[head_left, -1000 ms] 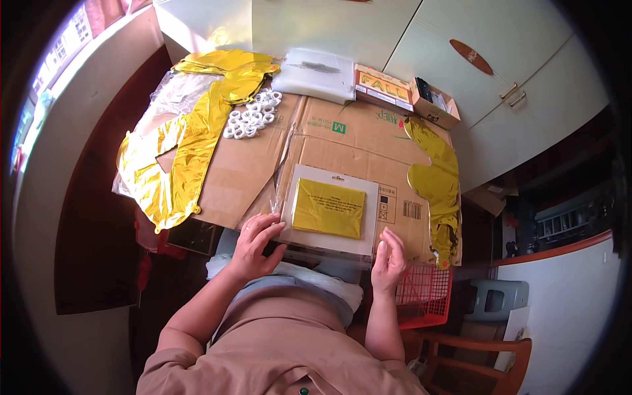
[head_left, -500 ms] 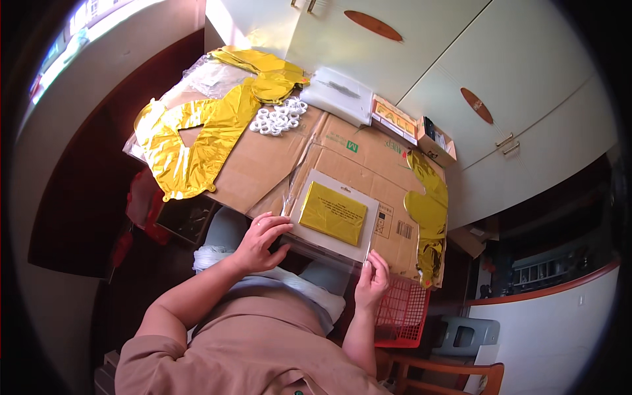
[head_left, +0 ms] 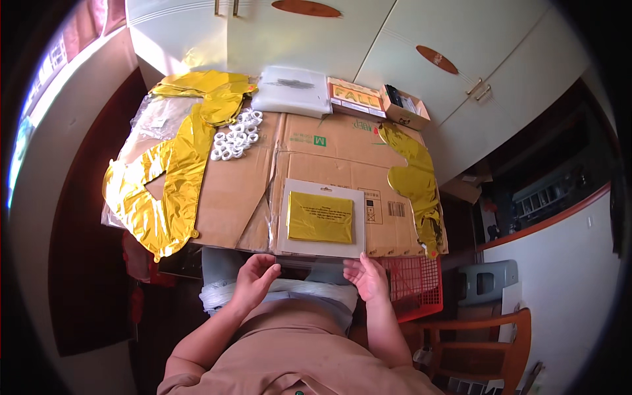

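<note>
A flat grey-white card with a folded gold foil balloon (head_left: pixel 320 218) on it lies in a clear plastic sleeve at the near edge of the cardboard. The sleeve's clear flap (head_left: pixel 311 263) hangs past that edge. My left hand (head_left: pixel 253 280) pinches the flap's left corner between thumb and fingers. At the opposite corner my right hand (head_left: pixel 368 278) has its thumb by the card and its fingers bent at the film. Gold foil balloons (head_left: pixel 187 178) lie spread at the left, next to a heap of white rings (head_left: pixel 236 136). Another gold foil balloon (head_left: pixel 415 178) lies at the right.
Along the back stand a stack of clear plastic sleeves (head_left: pixel 289 99), a printed box (head_left: pixel 355 99) and a small open carton (head_left: pixel 405 108). Pale cabinets (head_left: pixel 296 39) rise behind. Below the right edge are a red basket (head_left: pixel 415 289), a grey stool (head_left: pixel 487 283) and a wooden chair (head_left: pixel 487 322).
My view has turned, and the packaged card now sits straighter before me. Both hands have come down off the card's sides to the flap, the left one closing into a pinch.
</note>
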The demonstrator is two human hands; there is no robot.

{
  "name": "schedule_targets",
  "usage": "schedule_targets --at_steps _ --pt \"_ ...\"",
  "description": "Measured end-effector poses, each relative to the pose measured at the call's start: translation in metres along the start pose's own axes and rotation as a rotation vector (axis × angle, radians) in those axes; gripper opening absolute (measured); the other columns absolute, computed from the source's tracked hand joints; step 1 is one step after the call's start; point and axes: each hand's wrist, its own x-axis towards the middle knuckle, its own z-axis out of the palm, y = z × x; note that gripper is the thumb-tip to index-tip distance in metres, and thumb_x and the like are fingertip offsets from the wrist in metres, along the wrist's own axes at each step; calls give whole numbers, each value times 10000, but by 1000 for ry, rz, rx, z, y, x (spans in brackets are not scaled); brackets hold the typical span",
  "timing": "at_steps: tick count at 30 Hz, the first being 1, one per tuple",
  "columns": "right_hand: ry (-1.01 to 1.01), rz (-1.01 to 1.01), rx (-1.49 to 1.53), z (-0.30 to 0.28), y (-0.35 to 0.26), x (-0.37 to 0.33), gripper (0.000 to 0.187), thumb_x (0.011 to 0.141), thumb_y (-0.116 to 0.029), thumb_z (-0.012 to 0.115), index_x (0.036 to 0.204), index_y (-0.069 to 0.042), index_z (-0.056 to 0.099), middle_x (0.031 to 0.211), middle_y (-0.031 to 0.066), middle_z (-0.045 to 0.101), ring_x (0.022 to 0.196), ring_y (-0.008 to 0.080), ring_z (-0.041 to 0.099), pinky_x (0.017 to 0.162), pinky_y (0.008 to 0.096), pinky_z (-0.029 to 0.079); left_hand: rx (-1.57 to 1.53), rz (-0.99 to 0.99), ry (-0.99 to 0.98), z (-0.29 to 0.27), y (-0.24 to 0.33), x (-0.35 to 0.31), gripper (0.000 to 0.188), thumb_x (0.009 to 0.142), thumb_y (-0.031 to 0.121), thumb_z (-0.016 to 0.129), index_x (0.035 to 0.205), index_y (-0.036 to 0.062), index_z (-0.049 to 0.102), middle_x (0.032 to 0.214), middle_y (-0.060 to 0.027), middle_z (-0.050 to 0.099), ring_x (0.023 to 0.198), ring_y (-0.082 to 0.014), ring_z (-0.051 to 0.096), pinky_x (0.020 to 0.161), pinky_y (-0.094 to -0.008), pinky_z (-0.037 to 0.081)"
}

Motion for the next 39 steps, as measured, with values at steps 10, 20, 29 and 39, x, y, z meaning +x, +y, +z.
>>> schedule_targets --at_steps 10,20,29,39 --pt "-81 99 -27 -31 -1 -23 51 921 -107 648 903 -59 643 824 112 717 690 192 681 680 331 570 -418 -379 -258 -17 3 8 321 1040 272 511 1204 5 583 1102 -162 696 1005 -268 694 893 -417 568" --pt "-334 -118 -658 -41 -5 -23 114 946 -96 615 929 6 663 908 45 704 833 131 680 815 272 523 -256 -273 -258 2 11 9 233 1017 194 587 1167 20 624 1048 -32 693 933 -106 650 835 -311 553" --pt "-387 -226 -264 -21 19 -14 139 1007 -90 550 1056 0 643 1004 80 694 888 171 683 844 350 575 -68 -26 -247 -10 18 6 239 1006 103 591 1205 -28 610 1037 -15 690 912 -69 606 847 -248 495" --pt "-313 -117 -258 2 19 -16 188 1015 -81 533 1108 44 638 1031 101 696 850 182 705 817 313 589 945 687 23 14 117 38 227 869 44 579 1066 35 690 982 -139 617 935 -334 620 887 -403 514"
